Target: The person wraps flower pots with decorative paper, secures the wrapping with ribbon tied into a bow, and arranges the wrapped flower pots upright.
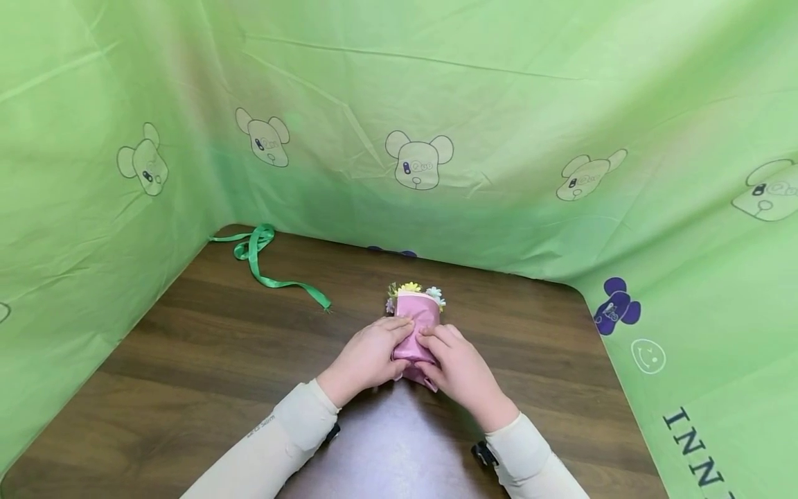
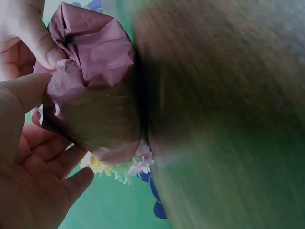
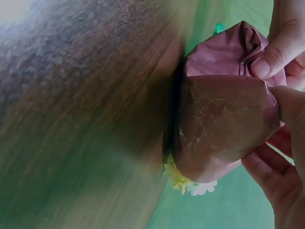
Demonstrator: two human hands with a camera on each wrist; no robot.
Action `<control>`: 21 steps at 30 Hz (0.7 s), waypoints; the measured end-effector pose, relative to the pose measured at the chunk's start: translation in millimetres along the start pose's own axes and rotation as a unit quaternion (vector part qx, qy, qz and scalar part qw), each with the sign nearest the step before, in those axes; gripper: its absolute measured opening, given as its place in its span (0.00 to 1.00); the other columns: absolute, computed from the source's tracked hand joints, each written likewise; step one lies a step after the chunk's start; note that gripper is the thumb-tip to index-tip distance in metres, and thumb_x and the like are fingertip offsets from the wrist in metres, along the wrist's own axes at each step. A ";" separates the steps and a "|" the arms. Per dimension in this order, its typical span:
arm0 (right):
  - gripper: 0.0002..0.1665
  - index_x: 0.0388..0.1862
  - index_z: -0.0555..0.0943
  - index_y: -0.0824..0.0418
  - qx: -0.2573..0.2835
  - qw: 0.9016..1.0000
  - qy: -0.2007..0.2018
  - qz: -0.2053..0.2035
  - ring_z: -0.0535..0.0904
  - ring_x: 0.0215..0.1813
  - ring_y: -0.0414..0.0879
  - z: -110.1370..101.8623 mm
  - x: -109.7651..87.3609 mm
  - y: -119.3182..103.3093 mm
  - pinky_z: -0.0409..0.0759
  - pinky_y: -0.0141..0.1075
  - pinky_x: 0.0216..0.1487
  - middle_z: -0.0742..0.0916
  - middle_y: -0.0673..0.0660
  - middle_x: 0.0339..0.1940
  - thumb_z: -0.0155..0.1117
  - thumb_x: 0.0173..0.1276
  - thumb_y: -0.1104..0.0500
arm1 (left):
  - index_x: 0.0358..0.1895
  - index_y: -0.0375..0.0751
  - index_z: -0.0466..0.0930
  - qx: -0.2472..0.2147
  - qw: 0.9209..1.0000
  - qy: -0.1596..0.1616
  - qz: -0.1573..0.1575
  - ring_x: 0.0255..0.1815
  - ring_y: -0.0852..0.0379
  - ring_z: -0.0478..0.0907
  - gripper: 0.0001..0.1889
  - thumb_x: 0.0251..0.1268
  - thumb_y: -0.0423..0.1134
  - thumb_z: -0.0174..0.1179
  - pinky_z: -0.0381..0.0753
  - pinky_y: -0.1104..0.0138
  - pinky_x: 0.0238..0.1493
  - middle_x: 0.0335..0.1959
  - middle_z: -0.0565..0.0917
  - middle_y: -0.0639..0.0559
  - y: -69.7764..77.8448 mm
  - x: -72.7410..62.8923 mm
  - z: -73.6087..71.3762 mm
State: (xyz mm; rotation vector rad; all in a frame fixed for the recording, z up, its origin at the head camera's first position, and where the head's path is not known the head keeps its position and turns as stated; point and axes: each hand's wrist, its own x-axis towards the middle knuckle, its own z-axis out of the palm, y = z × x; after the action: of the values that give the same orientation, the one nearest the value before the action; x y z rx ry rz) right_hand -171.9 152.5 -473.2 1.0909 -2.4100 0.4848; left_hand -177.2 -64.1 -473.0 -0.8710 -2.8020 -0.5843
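Observation:
A small bouquet wrapped in pink paper [image 1: 416, 308] lies on the wooden table, its flowers [image 1: 410, 287] in yellow, pale blue and lilac showing at the far end. From the left, my left hand [image 1: 369, 352] grips the wrap, thumb at the near end and fingers over the top. My right hand [image 1: 460, 366] pinches the other side in much the same way. Seen from the left wrist, the paper [image 2: 102, 105] is creased and folded near both thumbs. In the right wrist view, a fold crosses the wrap [image 3: 224, 109], and the flower stems are hidden inside.
A loose green ribbon [image 1: 254, 258] lies curled at the table's far left. Green cloth [image 1: 337, 90] printed with bear heads hangs round the back and sides of the brown table [image 1: 218, 360].

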 end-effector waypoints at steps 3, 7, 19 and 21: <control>0.25 0.53 0.85 0.62 -0.004 1.000 0.002 0.002 0.78 0.52 0.49 1.3 0.0 -1.1 0.82 0.41 0.53 0.85 0.52 0.51 0.80 0.59 0.55 | 0.70 0.39 0.75 0.020 1.000 0.004 0.004 0.74 0.50 0.71 0.34 0.62 0.49 0.71 0.67 0.57 0.75 0.72 0.76 0.47 3.6 -0.5 -0.5; 0.27 0.55 0.84 0.62 -0.015 1.000 0.000 0.011 0.78 0.54 0.49 3.6 -1.4 -1.6 0.81 0.42 0.56 0.85 0.53 0.52 0.80 0.59 0.55 | 0.71 0.36 0.74 0.021 1.000 0.005 0.016 0.75 0.49 0.70 0.35 0.64 0.47 0.70 0.67 0.56 0.76 0.72 0.75 0.45 3.8 -1.9 0.7; 0.28 0.56 0.84 0.59 -0.027 0.999 -0.003 0.030 0.78 0.50 0.49 5.4 -0.7 -7.1 0.81 0.41 0.53 0.83 0.50 0.48 0.80 0.60 0.50 | 0.78 0.39 0.62 -0.057 0.998 -0.032 0.012 0.79 0.46 0.62 0.42 0.67 0.53 0.68 0.63 0.51 0.77 0.80 0.64 0.45 -6.9 -7.2 1.8; 0.27 0.55 0.85 0.59 -0.032 0.999 0.004 0.027 0.78 0.51 0.49 5.8 -0.4 -7.9 0.82 0.41 0.54 0.83 0.51 0.49 0.80 0.60 0.51 | 0.78 0.36 0.62 -0.040 0.999 -0.029 0.013 0.80 0.45 0.61 0.42 0.68 0.53 0.67 0.62 0.52 0.78 0.80 0.64 0.43 -5.9 -7.3 2.4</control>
State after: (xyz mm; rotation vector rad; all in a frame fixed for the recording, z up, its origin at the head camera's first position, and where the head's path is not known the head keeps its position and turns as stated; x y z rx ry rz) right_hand -167.0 145.0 -477.2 0.9986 -2.4359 0.4264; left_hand -174.6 -71.4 -478.9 -0.9535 -2.8322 -0.6826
